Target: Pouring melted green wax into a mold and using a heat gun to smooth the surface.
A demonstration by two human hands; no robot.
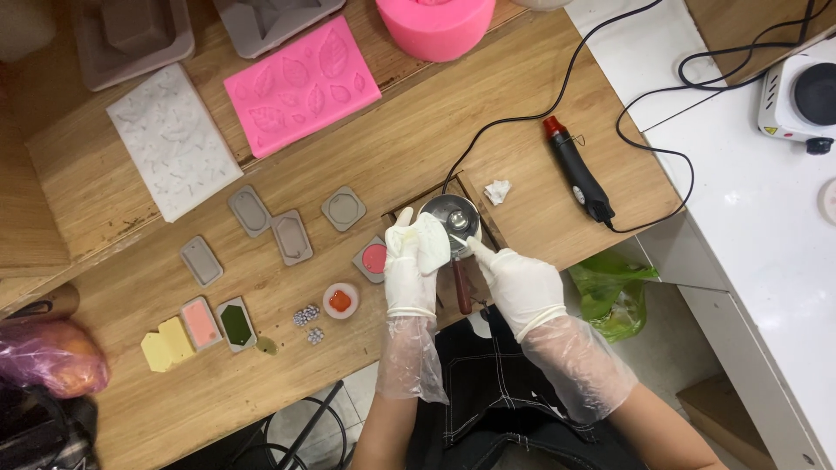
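Both my hands wear white gloves under clear plastic sleeves. My left hand (409, 270) grips a white tissue (430, 244) against the rim of a small metal melting pot (451, 214) with a dark red handle (461, 284). My right hand (515, 283) points a finger at the pot's right rim and touches it. The pot sits on a small dark warmer at the near edge of the wooden table (418, 130).
Several small grey moulds (291, 235) lie left of the pot; some hold pink, green, or red fill (340, 300). Pink leaf mat (301, 85), white textured mat (174, 141), pink round mould (435, 26), black heat gun (577, 171), crumpled tissue (497, 191), hotplate (801, 97).
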